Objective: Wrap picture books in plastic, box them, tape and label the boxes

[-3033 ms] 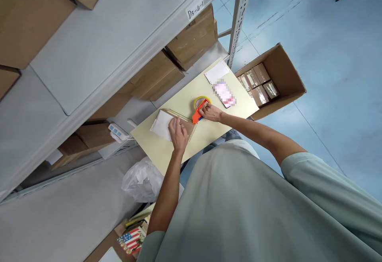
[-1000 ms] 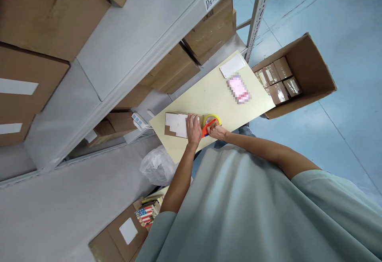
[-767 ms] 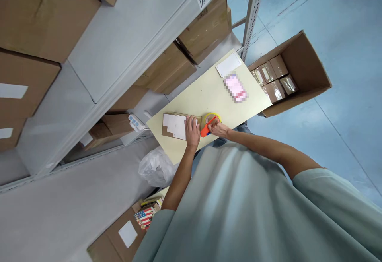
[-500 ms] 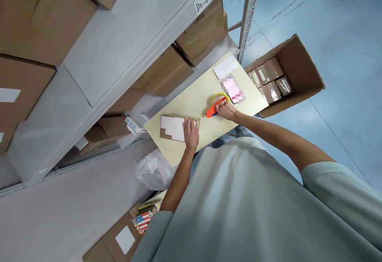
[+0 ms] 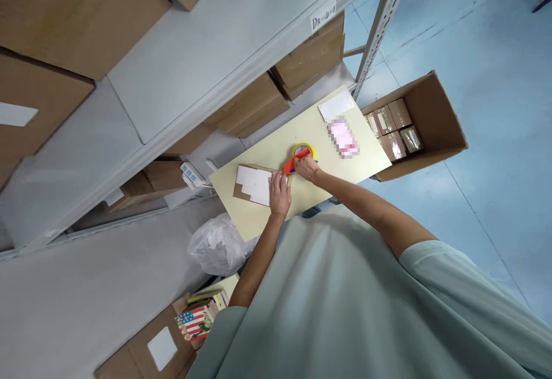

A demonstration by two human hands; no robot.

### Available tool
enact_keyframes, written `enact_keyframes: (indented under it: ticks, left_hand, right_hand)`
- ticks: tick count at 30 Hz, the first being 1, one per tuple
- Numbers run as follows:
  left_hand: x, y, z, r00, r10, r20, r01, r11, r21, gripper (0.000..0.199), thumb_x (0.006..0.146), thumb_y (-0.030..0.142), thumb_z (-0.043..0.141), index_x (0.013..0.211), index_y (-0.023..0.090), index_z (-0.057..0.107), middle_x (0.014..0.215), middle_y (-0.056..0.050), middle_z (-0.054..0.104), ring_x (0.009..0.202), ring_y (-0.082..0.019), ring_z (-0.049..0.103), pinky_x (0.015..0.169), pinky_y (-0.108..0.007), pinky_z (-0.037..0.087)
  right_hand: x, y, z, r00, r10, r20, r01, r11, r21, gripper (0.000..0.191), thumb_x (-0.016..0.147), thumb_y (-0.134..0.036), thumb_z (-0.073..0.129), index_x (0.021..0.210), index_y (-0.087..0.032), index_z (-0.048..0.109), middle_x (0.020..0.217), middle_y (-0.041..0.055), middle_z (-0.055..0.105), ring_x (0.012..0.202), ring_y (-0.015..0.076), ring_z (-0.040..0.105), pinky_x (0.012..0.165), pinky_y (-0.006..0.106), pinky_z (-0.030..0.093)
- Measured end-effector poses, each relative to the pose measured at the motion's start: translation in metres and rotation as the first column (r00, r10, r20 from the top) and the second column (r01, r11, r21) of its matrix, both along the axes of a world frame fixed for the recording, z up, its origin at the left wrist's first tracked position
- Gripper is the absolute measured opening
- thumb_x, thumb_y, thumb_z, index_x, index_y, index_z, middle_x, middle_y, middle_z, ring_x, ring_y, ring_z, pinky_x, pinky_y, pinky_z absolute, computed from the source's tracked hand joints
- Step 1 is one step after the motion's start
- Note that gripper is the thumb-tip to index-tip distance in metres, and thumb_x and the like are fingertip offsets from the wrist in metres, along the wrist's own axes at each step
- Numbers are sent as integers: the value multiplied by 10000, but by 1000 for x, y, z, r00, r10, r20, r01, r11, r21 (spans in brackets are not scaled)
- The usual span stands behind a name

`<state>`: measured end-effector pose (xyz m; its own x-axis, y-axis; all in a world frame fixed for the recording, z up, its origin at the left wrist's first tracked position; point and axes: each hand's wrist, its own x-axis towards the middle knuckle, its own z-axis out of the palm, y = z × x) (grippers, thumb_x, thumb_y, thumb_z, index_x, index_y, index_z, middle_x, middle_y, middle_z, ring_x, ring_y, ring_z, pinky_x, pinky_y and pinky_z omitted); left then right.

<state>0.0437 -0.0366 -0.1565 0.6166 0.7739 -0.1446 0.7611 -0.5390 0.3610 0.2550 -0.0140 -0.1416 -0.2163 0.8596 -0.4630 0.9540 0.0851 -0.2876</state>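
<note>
A small cardboard box (image 5: 244, 191) with white labels (image 5: 257, 185) on top lies on the pale yellow table (image 5: 259, 225). My left hand (image 5: 280, 194) rests flat on the box's right end, fingers extended. My right hand (image 5: 306, 168) is wrapped round an orange tape dispenser (image 5: 289, 165) carrying a yellow roll of tape (image 5: 311, 149). The dispenser's tip is close beside the box's right end; whether they touch is hard to tell.
A pink phone-like item (image 5: 343, 137) and white sheets (image 5: 336, 106) lie on the table's right part. Beyond that end stands an open carton (image 5: 440, 120) holding small taped boxes. Shelving (image 5: 241, 74) runs behind, a power strip (image 5: 192, 175) and plastic bag (image 5: 219, 245) at left.
My right hand has moved left with the tape dispenser, bringing it up beside the box. My left hand stays on the box. The camera view has shifted slightly.
</note>
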Motion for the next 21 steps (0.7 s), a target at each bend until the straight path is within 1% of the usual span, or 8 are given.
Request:
enact_keyframes:
  ticks: [3, 8, 11, 14, 17, 19, 21]
  left_hand:
    - [-1, 0, -2, 1000, -12, -1, 12, 1000, 17, 536, 1085, 221, 499, 1608, 107, 485, 1715, -250, 469, 1734, -338, 196, 1410, -654, 220]
    - [0, 0, -5, 999, -27, 23, 26, 999, 43, 547, 1060, 174, 515, 1605, 130, 502, 1693, -229, 507, 1725, -349, 229, 1396, -685, 245]
    - [1, -1, -7, 999, -25, 37, 24, 999, 35, 565, 1048, 148, 509, 1612, 123, 499, 1704, -230, 494, 1728, -342, 219, 1402, -675, 237]
    - [3, -3, -10, 998, 1, 69, -3, 999, 37, 579, 1032, 115, 484, 1610, 130, 506, 1697, -215, 510, 1723, -333, 241, 1407, -662, 243]
    - [5, -6, -12, 992, 25, 126, -30, 999, 39, 629, 989, 67, 465, 1611, 154, 511, 1658, -194, 562, 1709, -331, 284, 1400, -675, 264]
    - [6, -8, -13, 985, 35, 169, -42, 998, 39, 673, 952, 44, 463, 1611, 170, 510, 1632, -184, 587, 1700, -331, 308, 1389, -685, 287]
    - [7, -9, -13, 975, 59, 214, -70, 997, 43, 690, 921, 45, 484, 1594, 192, 522, 1616, -175, 599, 1688, -326, 341, 1377, -671, 325]
  right_hand:
    - [-3, 1, 5, 1000, -5, 7, 5, 1000, -13, 507, 965, 50, 366, 1340, 39, 706, 1317, 316, 741, 1173, 408, 735, 952, 529, 558]
    - [12, -4, 12, 999, -34, -2, 34, 998, -44, 458, 1005, -30, 416, 1358, 24, 702, 1327, 340, 730, 1145, 415, 736, 981, 555, 549]
    - [15, -4, 17, 998, -61, 2, 61, 996, -67, 448, 1000, -27, 432, 1348, 34, 706, 1340, 363, 719, 1171, 421, 733, 977, 557, 549]
    - [3, 0, 24, 997, -82, 9, 83, 994, -75, 432, 980, -12, 457, 1309, 23, 734, 1327, 360, 729, 1200, 417, 728, 982, 552, 547]
    - [-17, 9, 33, 994, -111, 17, 112, 992, -66, 396, 977, -47, 510, 1282, -3, 758, 1279, 353, 755, 1191, 423, 734, 951, 568, 562]
    - [-27, 14, 42, 992, -126, 18, 126, 991, -47, 372, 974, -69, 540, 1261, -28, 773, 1242, 335, 776, 1180, 421, 740, 936, 574, 569]
    - [-32, 15, 54, 991, -133, 15, 134, 991, -11, 352, 977, -73, 550, 1237, -45, 785, 1236, 313, 786, 1180, 403, 743, 955, 558, 564]
